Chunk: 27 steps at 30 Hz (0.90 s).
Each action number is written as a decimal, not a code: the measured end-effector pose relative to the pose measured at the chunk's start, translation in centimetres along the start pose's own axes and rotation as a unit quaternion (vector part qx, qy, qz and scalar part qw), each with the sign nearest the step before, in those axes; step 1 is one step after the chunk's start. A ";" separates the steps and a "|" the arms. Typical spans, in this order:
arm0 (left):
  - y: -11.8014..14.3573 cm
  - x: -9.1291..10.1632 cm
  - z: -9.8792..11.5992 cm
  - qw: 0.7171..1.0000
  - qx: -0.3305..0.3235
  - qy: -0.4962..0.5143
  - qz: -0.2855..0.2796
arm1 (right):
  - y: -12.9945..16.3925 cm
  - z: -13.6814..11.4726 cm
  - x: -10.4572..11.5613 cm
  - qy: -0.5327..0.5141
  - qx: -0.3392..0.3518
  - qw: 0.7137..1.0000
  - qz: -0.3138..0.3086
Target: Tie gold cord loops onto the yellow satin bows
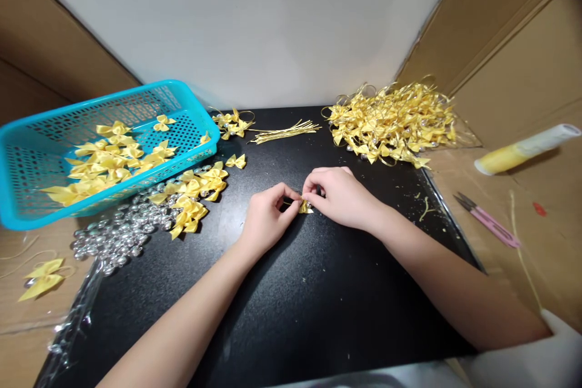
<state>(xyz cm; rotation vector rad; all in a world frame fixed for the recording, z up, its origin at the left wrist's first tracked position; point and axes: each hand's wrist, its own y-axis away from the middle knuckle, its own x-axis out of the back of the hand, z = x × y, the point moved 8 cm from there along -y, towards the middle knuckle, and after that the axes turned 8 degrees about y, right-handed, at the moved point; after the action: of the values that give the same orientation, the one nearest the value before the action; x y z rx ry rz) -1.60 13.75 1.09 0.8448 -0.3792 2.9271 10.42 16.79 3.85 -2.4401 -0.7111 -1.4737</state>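
Note:
My left hand (266,218) and my right hand (339,194) meet over the middle of a black mat (291,303). Between their fingertips they pinch one small yellow ribbon bow (305,206) with a bit of gold cord. Loose yellow bows (193,194) lie on the mat just left of my left hand, beside a heap of clear glass beads (120,233). A bundle of gold cord pieces (286,131) lies at the mat's far edge.
A turquoise plastic basket (27,194) with several yellow bows stands tilted at the left. A big pile of bows with gold loops (393,121) sits at the back right. Pink snips (488,221) and a yellow-white tube (522,148) lie on cardboard at the right. One bow (43,277) lies at far left.

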 end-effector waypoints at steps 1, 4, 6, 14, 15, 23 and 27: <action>0.0 0.0 0.1 1.000 -0.001 0.001 0.003 | 0.0 0.0 0.0 -0.003 0.002 1.000 -0.001; -0.1 0.0 0.2 1.000 -0.002 0.014 0.008 | 0.0 -0.1 0.0 -0.010 0.005 1.000 -0.002; -0.1 -0.1 0.3 1.000 0.001 0.026 0.007 | 0.0 -0.1 0.0 -0.012 0.004 1.000 -0.004; -0.3 -0.4 0.5 1.000 0.006 0.024 0.008 | -0.1 -0.1 0.0 -0.027 0.006 1.000 0.002; -0.3 -0.4 0.5 1.000 0.007 0.022 0.008 | -0.1 -0.1 0.0 -0.028 0.007 1.000 0.003; -0.1 -1.2 0.5 0.999 0.032 0.006 0.010 | -0.2 -0.2 -0.1 -0.041 0.010 0.999 0.007; 0.0 -1.5 0.2 0.998 0.048 0.027 0.010 | -0.3 -0.3 -0.1 -0.049 0.013 0.999 0.009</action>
<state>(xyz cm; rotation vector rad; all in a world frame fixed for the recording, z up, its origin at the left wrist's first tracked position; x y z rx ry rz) -0.17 13.66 0.46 0.7765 -0.2453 3.0001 9.99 16.92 3.91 -2.5071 -0.7197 -1.3363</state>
